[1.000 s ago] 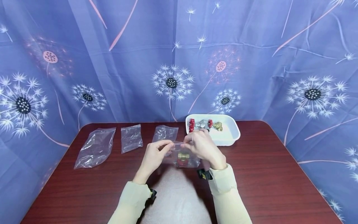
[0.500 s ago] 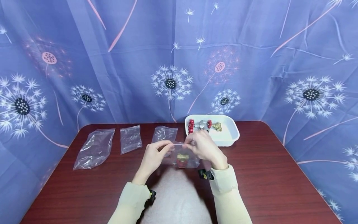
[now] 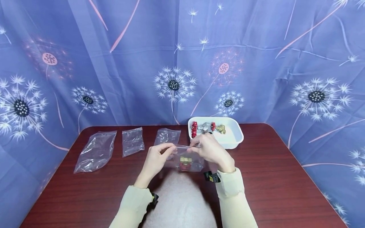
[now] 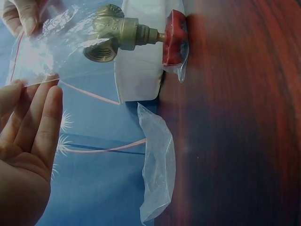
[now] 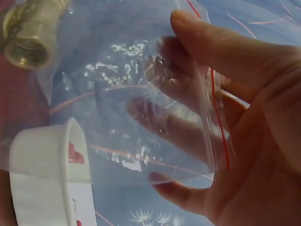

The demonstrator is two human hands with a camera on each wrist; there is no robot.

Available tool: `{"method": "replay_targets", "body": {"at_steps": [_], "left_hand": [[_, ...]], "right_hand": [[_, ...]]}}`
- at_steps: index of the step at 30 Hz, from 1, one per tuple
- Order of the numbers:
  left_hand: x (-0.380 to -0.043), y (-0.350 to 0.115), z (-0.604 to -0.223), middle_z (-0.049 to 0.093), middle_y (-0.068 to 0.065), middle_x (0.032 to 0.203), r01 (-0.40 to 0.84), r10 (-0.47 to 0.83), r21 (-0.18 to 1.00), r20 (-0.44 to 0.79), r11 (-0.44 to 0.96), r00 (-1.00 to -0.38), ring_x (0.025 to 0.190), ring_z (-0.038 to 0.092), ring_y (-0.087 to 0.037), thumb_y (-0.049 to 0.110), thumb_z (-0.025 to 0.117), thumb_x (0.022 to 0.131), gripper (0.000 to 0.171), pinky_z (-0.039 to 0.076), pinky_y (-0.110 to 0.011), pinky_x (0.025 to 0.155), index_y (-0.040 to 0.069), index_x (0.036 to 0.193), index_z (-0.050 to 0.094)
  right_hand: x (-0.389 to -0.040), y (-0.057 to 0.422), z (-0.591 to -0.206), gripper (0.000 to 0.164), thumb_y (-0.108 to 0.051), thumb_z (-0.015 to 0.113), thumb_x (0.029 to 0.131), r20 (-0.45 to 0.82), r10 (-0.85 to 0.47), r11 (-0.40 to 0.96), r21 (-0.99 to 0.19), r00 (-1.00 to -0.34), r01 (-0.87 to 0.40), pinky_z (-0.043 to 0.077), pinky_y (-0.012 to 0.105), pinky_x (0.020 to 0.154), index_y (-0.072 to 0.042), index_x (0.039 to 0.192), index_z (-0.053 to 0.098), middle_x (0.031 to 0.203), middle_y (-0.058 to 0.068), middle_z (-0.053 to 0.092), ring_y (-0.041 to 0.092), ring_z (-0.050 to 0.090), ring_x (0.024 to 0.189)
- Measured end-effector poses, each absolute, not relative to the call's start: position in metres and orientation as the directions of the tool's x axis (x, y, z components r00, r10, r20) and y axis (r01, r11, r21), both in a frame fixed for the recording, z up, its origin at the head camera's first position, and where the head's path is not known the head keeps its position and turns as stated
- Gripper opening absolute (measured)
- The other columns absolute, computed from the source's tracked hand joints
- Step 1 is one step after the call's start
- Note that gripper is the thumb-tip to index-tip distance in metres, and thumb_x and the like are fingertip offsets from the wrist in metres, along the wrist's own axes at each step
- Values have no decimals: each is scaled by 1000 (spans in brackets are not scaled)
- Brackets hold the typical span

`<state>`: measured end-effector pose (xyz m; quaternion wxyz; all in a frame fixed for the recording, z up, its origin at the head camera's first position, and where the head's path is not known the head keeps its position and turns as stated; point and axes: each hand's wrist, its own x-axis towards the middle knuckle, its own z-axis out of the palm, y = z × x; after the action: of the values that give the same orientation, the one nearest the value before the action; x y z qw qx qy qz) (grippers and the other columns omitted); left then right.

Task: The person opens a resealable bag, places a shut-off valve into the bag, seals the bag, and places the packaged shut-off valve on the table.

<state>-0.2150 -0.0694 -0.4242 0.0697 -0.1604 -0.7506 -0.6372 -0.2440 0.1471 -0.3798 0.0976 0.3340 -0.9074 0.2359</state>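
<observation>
Left hand point(image 3: 155, 159) and right hand point(image 3: 213, 151) pinch the top edge of a clear zip bag point(image 3: 196, 164); the brass valve point(image 3: 185, 160) sits low inside. Bag film looks soft and slippery, the valve hard and likely heavy, so the zip strip point(image 5: 220, 122) seems the firmest hold.

Three bags point(image 3: 133, 142) lie on the tabletop point(image 3: 271, 177), left of a tub point(image 3: 232, 145) of valves point(image 3: 221, 128); another bag point(image 3: 182, 152), before the tub's left end, contains a valve point(image 3: 186, 160); behind, a curtain point(image 3: 134, 79).
</observation>
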Motion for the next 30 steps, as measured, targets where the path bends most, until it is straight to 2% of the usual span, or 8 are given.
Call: {"method": "replay_targets", "body": {"at_steps": [3, 6, 9, 13, 16, 21, 27, 30], "left_hand": [[-214, -71, -423, 72, -18, 90, 321, 159, 938, 300, 131, -940, 86, 69, -41, 4, 62, 95, 12, 58, -31, 69, -4, 97, 71], [-214, -72, -423, 72, -18, 90, 325, 165, 935, 302, 141, -939, 84, 70, -38, 4, 62, 95, 13, 57, -27, 68, -5, 99, 70], [-214, -73, -423, 72, -17, 88, 334, 160, 930, 310, 156, -937, 80, 71, -28, 5, 62, 95, 13, 58, -31, 69, -4, 98, 71], [-214, -74, -422, 72, -17, 87, 332, 146, 930, 311, 157, -939, 75, 71, -20, 5, 63, 95, 10, 57, -44, 71, 0, 97, 72], [-215, -74, -422, 72, -16, 87, 330, 143, 931, 310, 154, -940, 75, 71, -19, 5, 63, 95, 11, 56, -48, 72, -1, 98, 72], [-216, -71, -424, 73, -15, 88, 337, 150, 930, 316, 150, -937, 77, 71, -20, 6, 64, 95, 11, 58, -42, 71, 0, 98, 72], [-216, -70, -425, 73, -15, 86, 331, 147, 935, 313, 123, -938, 75, 71, -20, 5, 64, 94, 12, 56, -50, 73, -3, 99, 72], [-215, -70, -425, 73, -14, 85, 330, 138, 936, 314, 120, -939, 75, 71, -20, 5, 64, 94, 11, 56, -49, 73, -2, 98, 72]], "right_hand": [[-244, 147, -381, 10, -16, 80, 82, 339, -574, 629, -400, -745, -666, 44, 24, 57, -15, 74, 74, 65, -10, 64, 2, 48, 56], [-244, 146, -382, 12, -15, 79, 83, 340, -585, 606, -420, -736, -676, 45, 24, 56, -12, 72, 73, 64, -6, 65, 2, 50, 55], [-245, 145, -382, 13, -15, 78, 83, 350, -589, 599, -417, -729, -684, 45, 24, 56, -11, 72, 73, 63, -5, 64, 3, 49, 55], [-246, 144, -381, 11, -17, 79, 82, 358, -571, 623, -396, -739, -674, 44, 25, 57, -13, 75, 74, 64, -10, 61, 4, 48, 56], [-246, 145, -380, 9, -19, 80, 82, 336, -559, 636, -412, -758, -652, 43, 25, 57, -14, 77, 74, 67, -13, 62, 4, 48, 57], [-245, 149, -376, 10, -19, 80, 82, 289, -578, 628, -438, -763, -642, 44, 25, 57, -14, 76, 74, 67, -13, 62, 4, 48, 58], [-247, 153, -372, 20, -16, 79, 82, 301, -629, 604, -390, -717, -695, 43, 25, 57, -14, 66, 67, 63, -12, 56, 5, 46, 58], [-250, 152, -374, 22, -14, 77, 84, 327, -657, 570, -374, -679, -732, 43, 25, 57, -16, 65, 65, 64, -12, 56, 5, 47, 59]]}}
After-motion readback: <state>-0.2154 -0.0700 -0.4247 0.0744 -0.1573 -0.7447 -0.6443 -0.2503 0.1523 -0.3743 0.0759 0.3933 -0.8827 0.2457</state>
